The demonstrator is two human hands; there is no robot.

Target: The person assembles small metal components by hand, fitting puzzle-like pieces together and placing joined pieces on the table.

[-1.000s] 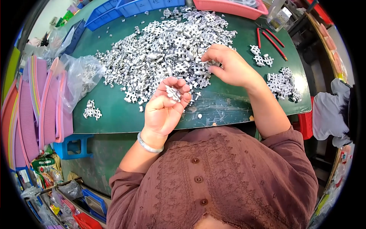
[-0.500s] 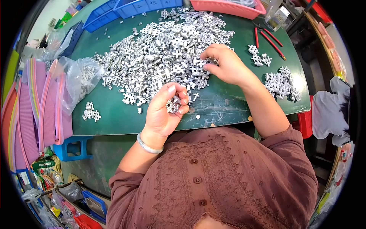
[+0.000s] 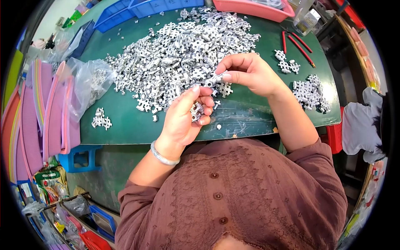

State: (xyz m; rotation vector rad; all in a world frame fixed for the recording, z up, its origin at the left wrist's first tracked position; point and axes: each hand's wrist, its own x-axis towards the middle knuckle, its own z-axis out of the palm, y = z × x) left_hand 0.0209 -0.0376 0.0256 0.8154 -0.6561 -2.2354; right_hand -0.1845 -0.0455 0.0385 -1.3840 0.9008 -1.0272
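Observation:
A large heap of small silvery metal pieces (image 3: 166,58) spreads over the green table (image 3: 250,114). Near the table's front edge, my left hand (image 3: 185,112) is curled palm up around a small cluster of metal parts (image 3: 196,111). My right hand (image 3: 252,75) is beside the heap's right side, thumb and index finger pinched on a small metal piece (image 3: 216,79), just above and right of my left fingertips. Its other fingers are bent. Loose metal pieces lie below the pinch, and a small white round piece (image 3: 218,126) rests near the table's edge.
Blue trays (image 3: 162,7) and a pink basket (image 3: 254,9) line the back. Red-handled pliers (image 3: 300,43) and metal clusters (image 3: 308,91) lie right. At left are a plastic bag (image 3: 89,87), another metal cluster (image 3: 101,119) and purple pieces (image 3: 54,104). A person's light sleeve (image 3: 360,121) shows far right.
My right hand has drawn back slightly from the heap, now with a metal piece between thumb and finger. My left hand remains curled around its cluster. The whole view has shifted slightly.

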